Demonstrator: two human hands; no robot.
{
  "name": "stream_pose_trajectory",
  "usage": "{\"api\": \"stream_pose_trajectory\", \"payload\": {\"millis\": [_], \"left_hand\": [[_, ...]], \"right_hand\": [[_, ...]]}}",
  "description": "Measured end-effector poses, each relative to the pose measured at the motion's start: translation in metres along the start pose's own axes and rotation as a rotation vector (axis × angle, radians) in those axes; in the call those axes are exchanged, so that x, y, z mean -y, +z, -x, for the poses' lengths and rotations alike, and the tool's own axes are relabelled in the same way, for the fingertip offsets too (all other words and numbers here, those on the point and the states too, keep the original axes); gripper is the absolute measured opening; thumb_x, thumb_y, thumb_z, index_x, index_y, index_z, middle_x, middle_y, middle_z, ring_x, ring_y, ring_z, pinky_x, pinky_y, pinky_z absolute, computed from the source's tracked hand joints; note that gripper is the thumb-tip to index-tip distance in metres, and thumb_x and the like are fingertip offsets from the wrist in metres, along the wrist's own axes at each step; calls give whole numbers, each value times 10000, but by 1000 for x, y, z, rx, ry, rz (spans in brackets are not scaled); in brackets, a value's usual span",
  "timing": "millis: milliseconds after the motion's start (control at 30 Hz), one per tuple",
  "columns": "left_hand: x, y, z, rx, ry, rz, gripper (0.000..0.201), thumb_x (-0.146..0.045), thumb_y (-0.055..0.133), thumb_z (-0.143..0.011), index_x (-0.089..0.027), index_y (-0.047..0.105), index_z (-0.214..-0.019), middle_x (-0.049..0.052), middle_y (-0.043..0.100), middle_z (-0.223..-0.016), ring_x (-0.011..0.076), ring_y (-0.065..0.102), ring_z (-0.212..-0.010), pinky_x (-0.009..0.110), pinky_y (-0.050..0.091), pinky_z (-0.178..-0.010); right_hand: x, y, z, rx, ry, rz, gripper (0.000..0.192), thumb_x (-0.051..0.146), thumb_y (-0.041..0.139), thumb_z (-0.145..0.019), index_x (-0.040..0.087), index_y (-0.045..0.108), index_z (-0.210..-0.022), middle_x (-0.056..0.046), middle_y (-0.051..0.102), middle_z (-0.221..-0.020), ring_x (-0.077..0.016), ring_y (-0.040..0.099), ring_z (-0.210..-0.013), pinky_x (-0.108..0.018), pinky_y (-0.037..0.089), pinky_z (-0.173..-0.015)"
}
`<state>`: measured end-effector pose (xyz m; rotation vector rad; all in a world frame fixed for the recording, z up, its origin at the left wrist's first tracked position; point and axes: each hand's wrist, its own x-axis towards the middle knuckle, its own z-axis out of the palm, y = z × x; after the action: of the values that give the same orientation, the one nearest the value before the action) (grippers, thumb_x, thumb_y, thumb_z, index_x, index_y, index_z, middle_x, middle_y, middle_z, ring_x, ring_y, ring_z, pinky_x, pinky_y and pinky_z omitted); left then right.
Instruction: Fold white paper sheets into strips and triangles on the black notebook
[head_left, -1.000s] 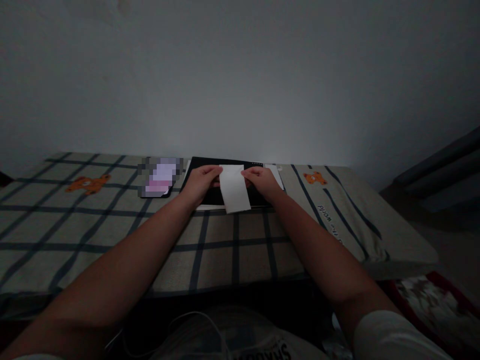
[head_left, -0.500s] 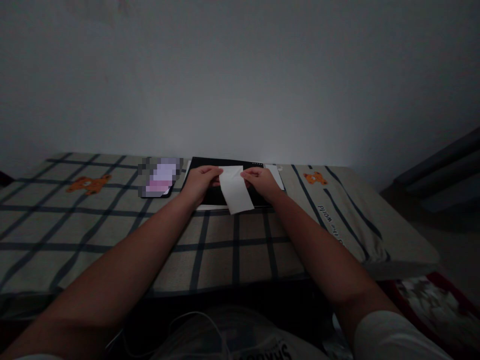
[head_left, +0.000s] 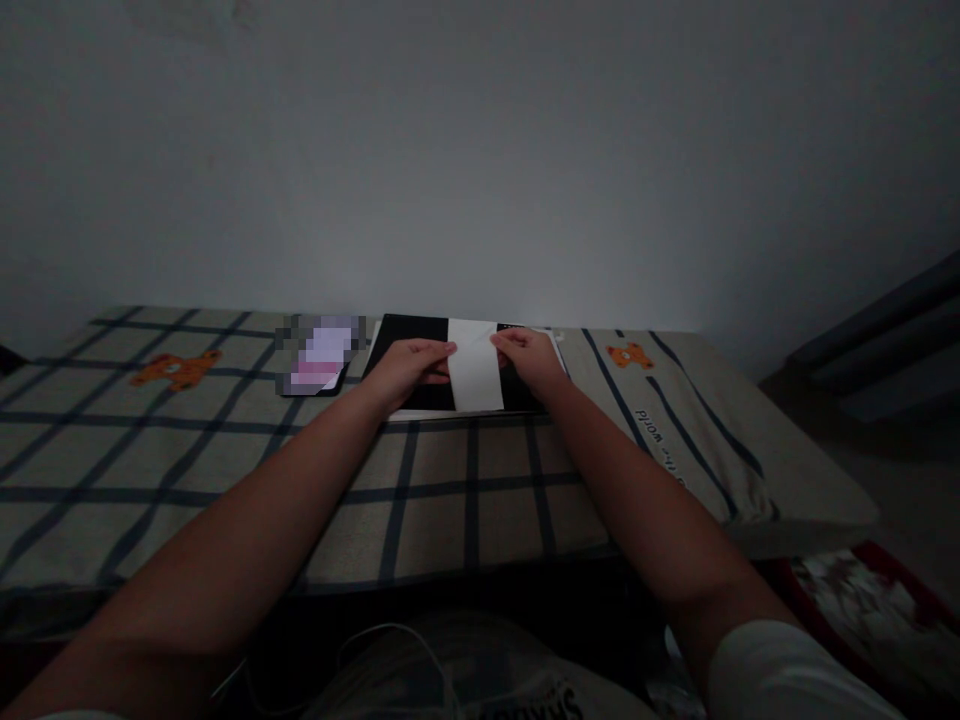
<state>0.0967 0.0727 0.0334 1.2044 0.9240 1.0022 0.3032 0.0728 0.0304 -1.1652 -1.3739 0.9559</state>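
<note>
Nearest the camera, both bare forearms reach forward over a checked cloth with dark lines and small orange bear prints, which covers what looks like a bed or a low padded platform. Farther out, the left hand and the right hand meet at a white strip of paper, each pinching one long edge between thumb and fingertips, so both grips are closed on the paper. The strip lies roughly flat and upright in the view, over a black board that rests on the cloth close to the wall. By the look of it, the paper is held straight and lined up on the board, but no crease or fold shows in it, so the shaping of it seems barely begun. More white sheets peek out beside the right hand. Left of the board lies a small blurred item. Beyond everything stands a plain grey wall.
</note>
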Motion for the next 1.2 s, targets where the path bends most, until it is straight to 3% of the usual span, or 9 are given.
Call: {"api": "stream_pose_trajectory", "payload": {"millis": [467,667,833,1067,1200], "left_hand": [[0,5,3,-101,89,-124,302,-418,789,-653,-152,650,-687,14,628,-642,102,560,-571,253,502,-599],[-2,5,6,21,5,-103,336,-430,761,-681,-127,691,-807,49,679,-766,129,615,-708,250,520,-642],[-2,7,7,-2,-3,-113,276,-379,786,-658,-134,684,-731,46,677,-761,134,618,-724,263,529,-665],[0,3,5,-45,41,-89,294,-386,798,-643,-131,662,-691,28,656,-702,113,594,-650,251,518,-652],[-1,0,1,-101,82,-73,313,-405,790,-643,-129,658,-707,27,656,-719,113,590,-659,247,517,-653]], "right_hand": [[0,2,0,0,-26,-116,168,331,664,-737,164,647,-749,-2,629,-611,-113,571,-562,-278,483,-600],[1,0,-1,-49,-23,-76,162,314,646,-745,155,646,-719,10,613,-573,-105,551,-524,-259,450,-550],[2,1,0,-50,-23,-109,161,313,647,-757,156,650,-723,9,612,-565,-100,547,-515,-252,441,-544],[1,2,-1,25,22,-201,271,429,684,-731,160,658,-746,-2,635,-621,-92,561,-549,-238,458,-569],[-3,1,-1,154,58,-218,354,510,690,-716,157,664,-728,-19,660,-685,-91,577,-595,-233,465,-595]]}}
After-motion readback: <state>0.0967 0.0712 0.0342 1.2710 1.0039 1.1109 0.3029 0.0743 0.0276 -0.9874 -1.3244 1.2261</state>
